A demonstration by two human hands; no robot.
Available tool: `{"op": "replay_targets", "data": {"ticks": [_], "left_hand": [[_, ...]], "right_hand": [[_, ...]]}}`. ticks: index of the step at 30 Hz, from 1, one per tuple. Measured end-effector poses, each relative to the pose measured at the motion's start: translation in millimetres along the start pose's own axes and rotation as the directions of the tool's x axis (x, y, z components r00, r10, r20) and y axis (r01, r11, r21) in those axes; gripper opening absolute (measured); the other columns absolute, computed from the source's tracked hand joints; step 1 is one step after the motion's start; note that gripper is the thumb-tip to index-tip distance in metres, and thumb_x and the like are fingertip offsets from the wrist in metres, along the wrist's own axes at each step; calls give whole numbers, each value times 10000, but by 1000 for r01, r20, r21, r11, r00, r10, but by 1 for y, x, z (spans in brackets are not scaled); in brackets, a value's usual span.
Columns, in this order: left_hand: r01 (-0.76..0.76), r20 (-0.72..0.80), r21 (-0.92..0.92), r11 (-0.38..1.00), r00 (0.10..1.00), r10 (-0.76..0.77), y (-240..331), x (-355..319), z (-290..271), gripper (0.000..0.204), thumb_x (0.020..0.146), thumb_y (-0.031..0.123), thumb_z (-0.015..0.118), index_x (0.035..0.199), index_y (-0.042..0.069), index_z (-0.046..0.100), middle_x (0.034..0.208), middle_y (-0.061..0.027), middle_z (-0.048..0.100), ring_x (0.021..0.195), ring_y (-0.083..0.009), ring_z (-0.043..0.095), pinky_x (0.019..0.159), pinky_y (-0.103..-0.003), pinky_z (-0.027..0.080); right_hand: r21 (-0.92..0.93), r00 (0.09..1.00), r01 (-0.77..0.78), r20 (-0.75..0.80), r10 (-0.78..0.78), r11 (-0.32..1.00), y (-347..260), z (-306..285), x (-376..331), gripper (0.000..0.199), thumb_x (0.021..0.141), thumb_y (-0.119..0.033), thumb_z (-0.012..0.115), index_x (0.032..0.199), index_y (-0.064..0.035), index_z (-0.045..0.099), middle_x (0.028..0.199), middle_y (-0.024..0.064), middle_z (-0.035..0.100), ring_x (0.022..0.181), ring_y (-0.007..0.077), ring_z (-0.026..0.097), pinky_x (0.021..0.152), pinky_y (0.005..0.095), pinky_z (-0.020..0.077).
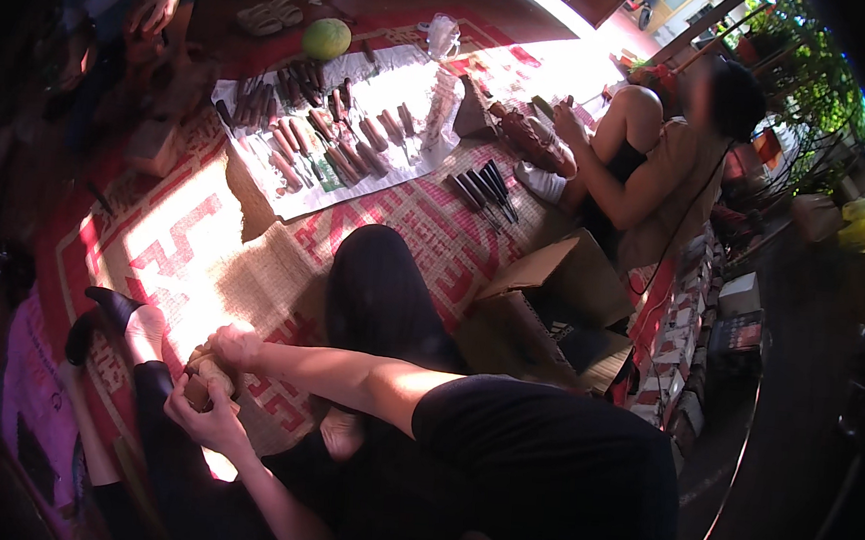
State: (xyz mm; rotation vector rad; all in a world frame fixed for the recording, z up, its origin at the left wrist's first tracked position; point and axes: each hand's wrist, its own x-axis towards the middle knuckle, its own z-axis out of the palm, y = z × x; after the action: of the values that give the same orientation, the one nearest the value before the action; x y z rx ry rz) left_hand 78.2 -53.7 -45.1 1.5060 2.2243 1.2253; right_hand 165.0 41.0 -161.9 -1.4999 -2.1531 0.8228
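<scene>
Low at the left, my left hand (204, 417) is wrapped round a small light-brown piece (213, 372) that looks like carved wood. My right hand (235, 345) is closed just above and against it. Sunlight washes out its fingers, so whatever they grip does not show. Beyond my knee, a pale sheet (332, 195) carries rows of wooden-handled carving tools (345, 154). Several dark-handled tools (483, 190) lie on the mat to the right of that sheet.
An opened cardboard box (528, 332) stands right of my knee on the red-patterned mat (406, 213). A seated person (659, 191) at the right handles a reddish-brown carving (534, 139). Another person's hand (155, 10) hangs at the upper left. A green melon-like ball (326, 39) sits behind the sheet.
</scene>
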Motion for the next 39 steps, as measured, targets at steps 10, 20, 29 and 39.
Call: {"op": "replay_targets", "data": {"ticks": [10,20,29,39], "left_hand": [[21,13,-12,1000,1000,-21,6,4,-4,345,781,186,672,1094,55,609,1121,-123,523,1040,-293,573,846,-418,519],[52,-19,-53,997,998,-53,-5,5,-10,351,786,173,665,1108,49,598,1123,-128,516,1034,-290,567,837,-420,510],[29,-38,-48,998,999,-31,-13,4,-5,342,792,189,665,1104,63,605,1127,-127,519,1027,-301,570,854,-425,504],[15,-6,-29,999,1000,-16,-5,3,-3,354,787,173,664,1108,43,592,1128,-136,515,1050,-302,562,855,-425,508]], "right_hand": [[-12,998,1,59,0,1000,-3,-1,-3,228,841,-204,520,902,-37,664,835,145,682,763,309,689,627,410,547],[-69,987,157,-26,-160,985,-15,-7,-25,179,834,-177,518,880,-49,636,773,139,646,682,314,657,572,416,526],[18,971,207,-131,-203,978,-8,5,-32,206,862,-201,507,835,-54,649,745,138,652,697,281,669,551,403,527],[-190,995,85,-29,-92,978,7,19,-10,185,864,-148,495,851,-28,635,759,125,651,681,264,669,567,379,532]]}}
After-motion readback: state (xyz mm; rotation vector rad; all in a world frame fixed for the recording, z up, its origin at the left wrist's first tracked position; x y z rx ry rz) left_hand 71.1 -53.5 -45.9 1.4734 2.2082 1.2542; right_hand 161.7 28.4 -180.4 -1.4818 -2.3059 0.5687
